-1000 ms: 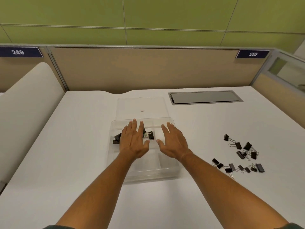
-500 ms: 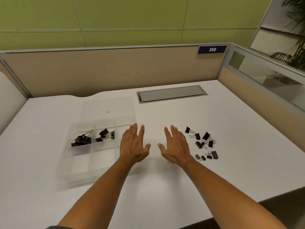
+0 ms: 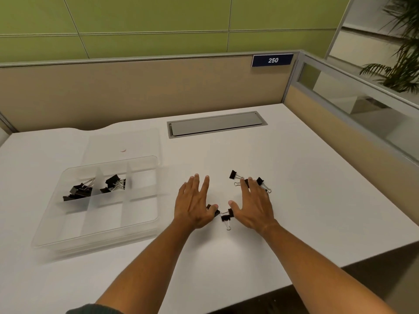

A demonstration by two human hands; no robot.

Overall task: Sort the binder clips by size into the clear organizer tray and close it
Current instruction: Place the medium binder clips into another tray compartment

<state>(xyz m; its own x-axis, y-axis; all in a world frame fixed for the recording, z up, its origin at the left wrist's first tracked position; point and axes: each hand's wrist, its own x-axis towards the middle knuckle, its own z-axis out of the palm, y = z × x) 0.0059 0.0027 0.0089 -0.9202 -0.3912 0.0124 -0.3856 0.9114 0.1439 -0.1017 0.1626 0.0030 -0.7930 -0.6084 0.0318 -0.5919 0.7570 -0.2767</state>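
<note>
The clear organizer tray (image 3: 136, 225) lies on the white desk at the left, its lid (image 3: 123, 143) folded back flat behind it. Large black binder clips (image 3: 78, 191) fill its back-left compartment and smaller ones (image 3: 113, 183) the back-middle one. Loose black binder clips (image 3: 226, 217) are scattered on the desk to the right of the tray. My left hand (image 3: 195, 202) and my right hand (image 3: 254, 205) hover flat, fingers spread, over this scatter and hide part of it. A few clips (image 3: 233, 175) show beyond my right fingertips.
A grey cable hatch (image 3: 215, 124) is set into the desk at the back. Beige partition walls (image 3: 136, 91) close the desk at the back and right. The desk's front edge (image 3: 340, 266) runs close on the right.
Both hands have moved right, from over the tray to over the loose clips. The view has swung right with them, so the tray now sits at the left.
</note>
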